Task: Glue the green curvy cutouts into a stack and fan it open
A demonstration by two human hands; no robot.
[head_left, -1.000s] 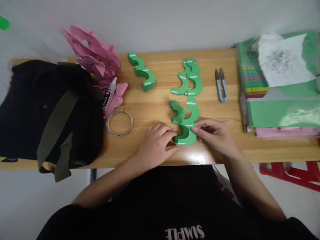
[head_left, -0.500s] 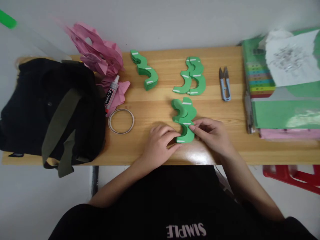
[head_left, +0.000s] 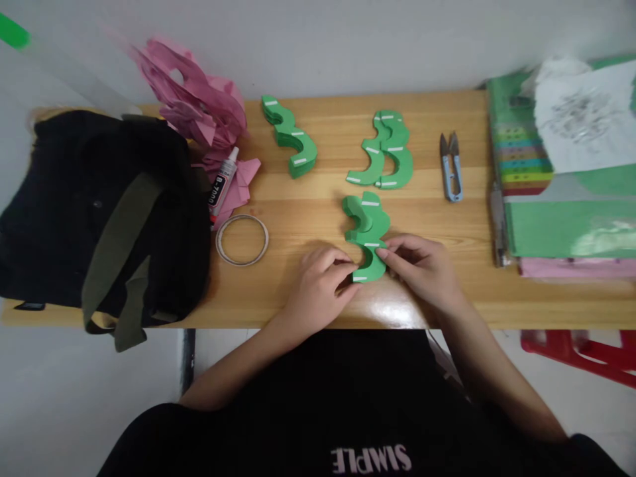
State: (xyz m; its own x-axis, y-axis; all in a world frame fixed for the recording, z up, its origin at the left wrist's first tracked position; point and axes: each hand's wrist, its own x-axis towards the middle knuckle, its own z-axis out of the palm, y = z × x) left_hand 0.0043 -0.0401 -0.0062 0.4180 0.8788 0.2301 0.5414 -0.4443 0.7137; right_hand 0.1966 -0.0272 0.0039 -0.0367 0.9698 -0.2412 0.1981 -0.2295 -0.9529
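Between my hands is a stack of wavy green paper cutouts (head_left: 373, 218) with short white strips on its top sheet. My left hand (head_left: 320, 288) pinches the stack's lower left end between thumb and fingers. With thumb and forefinger, my right hand (head_left: 420, 268) grips its right edge near the middle strip. Farther back lie some overlapping green cutouts (head_left: 397, 159), also marked with white strips. Another thick stack of green cutouts (head_left: 303, 149) rests to their left.
Thread snips (head_left: 452, 175) lie right of the cutouts. A tape roll (head_left: 242, 240), a glue tube (head_left: 223, 185), crumpled pink paper (head_left: 199, 106) and a black bag (head_left: 59, 218) occupy the left. At right are green paper packs (head_left: 571, 228) under a white sheet (head_left: 586, 119).
The view has shifted very slightly. Both hands keep their hold on the green paper stack, which stays almost in place.
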